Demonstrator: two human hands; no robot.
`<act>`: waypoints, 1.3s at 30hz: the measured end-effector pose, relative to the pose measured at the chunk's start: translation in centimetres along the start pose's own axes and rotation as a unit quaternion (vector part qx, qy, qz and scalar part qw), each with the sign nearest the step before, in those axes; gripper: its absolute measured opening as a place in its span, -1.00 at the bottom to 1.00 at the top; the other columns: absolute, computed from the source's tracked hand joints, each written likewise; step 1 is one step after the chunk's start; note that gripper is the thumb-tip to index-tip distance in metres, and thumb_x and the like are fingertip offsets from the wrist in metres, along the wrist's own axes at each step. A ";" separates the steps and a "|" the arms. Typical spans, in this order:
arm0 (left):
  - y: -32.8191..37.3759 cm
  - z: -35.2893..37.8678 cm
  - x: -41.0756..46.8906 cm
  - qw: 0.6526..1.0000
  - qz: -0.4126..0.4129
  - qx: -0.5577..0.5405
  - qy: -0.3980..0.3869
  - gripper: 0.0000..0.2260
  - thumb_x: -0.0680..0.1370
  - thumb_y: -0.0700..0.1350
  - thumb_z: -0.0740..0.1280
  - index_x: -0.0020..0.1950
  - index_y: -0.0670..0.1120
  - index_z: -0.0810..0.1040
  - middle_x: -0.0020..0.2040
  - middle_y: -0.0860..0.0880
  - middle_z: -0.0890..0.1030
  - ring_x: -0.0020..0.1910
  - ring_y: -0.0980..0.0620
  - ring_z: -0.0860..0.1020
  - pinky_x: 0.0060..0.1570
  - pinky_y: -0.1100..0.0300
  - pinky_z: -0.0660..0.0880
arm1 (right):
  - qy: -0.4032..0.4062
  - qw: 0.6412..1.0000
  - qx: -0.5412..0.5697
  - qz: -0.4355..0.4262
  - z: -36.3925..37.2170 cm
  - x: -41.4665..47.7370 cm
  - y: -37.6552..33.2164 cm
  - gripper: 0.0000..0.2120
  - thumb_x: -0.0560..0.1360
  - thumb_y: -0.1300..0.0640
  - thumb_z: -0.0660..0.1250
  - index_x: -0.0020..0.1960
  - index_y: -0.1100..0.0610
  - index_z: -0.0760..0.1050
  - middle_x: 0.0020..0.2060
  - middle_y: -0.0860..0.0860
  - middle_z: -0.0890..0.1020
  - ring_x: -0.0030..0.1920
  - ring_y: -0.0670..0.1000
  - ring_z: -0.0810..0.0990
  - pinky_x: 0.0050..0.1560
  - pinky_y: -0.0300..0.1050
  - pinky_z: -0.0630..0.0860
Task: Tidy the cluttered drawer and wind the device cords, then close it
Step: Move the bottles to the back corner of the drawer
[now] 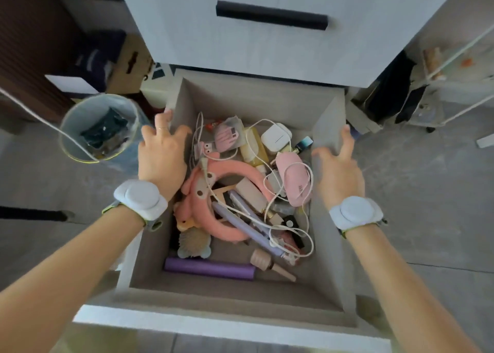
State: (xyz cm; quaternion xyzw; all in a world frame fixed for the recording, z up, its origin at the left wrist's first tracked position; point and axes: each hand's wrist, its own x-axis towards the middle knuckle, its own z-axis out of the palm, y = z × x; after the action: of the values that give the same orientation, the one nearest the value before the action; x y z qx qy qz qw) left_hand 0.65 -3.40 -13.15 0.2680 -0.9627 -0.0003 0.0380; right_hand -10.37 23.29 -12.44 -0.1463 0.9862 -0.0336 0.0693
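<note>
a lined bin (99,128) beside a cardboard box (131,64); wire rack (454,58) at right.

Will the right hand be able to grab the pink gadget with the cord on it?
Probably yes. The right hand holds the drawer by its right wall, and the pink gadget lies just inside, atop the pile, with only a white cord looped over it.
</note>
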 end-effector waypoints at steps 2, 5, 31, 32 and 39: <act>-0.2 0.3 -0.1 1.000 0.013 0.011 0.011 -0.59 0.40 -0.43 0.24 0.19 -0.12 0.48 0.40 -0.22 0.22 0.13 -0.34 0.35 -0.05 -0.18 0.47 | 0.013 1.000 0.004 -0.015 0.5 0.1 0.3 -0.62 0.49 0.38 0.15 0.21 0.05 0.44 0.52 0.10 -0.12 0.02 0.28 0.51 -0.05 0.02 0.47; -0.3 0.4 0.0 0.999 0.017 -0.006 0.026 -0.66 0.43 -0.39 0.23 0.16 -0.12 0.51 0.40 -0.19 0.22 0.17 -0.34 0.33 -0.01 -0.19 0.47 | 0.028 0.999 0.023 -0.036 0.4 0.4 0.2 -0.63 0.48 0.38 0.18 0.20 0.08 0.46 0.52 0.11 -0.11 0.08 0.28 0.51 -0.01 0.03 0.51; -0.4 0.5 -0.7 0.992 0.099 0.043 0.066 -0.72 0.35 -0.10 0.39 0.01 -0.19 0.57 0.28 -0.30 0.41 0.21 -0.28 0.37 0.16 -0.13 0.24 | 0.180 0.977 -0.080 -0.078 0.6 -0.2 -1.3 -0.51 0.26 0.17 0.40 0.19 0.17 0.47 0.27 0.25 0.44 0.30 0.27 0.38 0.32 0.12 0.29; -0.3 0.9 -0.5 0.987 0.127 0.049 0.091 -0.71 0.34 -0.11 0.40 0.01 -0.19 0.57 0.26 -0.30 0.42 0.21 -0.28 0.38 0.17 -0.14 0.20 | 0.163 0.979 -0.069 -0.102 0.7 0.2 -1.6 -0.50 0.31 0.16 0.37 0.24 0.14 0.44 0.26 0.22 0.43 0.29 0.25 0.39 0.31 0.10 0.29; 4.0 2.1 1.7 0.967 0.230 -0.108 -0.013 -0.73 0.43 -0.14 0.28 0.12 -0.09 0.57 0.26 -0.08 0.48 0.34 -0.11 0.34 0.27 0.00 0.16 | -0.114 0.989 0.079 -0.054 3.9 6.9 -6.1 -0.44 0.55 -0.09 0.15 0.49 -0.05 0.07 0.42 0.17 0.20 0.34 0.28 0.35 0.35 0.12 0.28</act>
State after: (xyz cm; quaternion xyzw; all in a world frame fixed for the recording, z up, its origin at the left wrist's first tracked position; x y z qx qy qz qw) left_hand -3.01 -0.93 -15.03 0.0339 -0.9931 -0.0985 0.0533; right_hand -14.62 15.23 -16.68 -0.1967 0.9566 -0.0986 0.1911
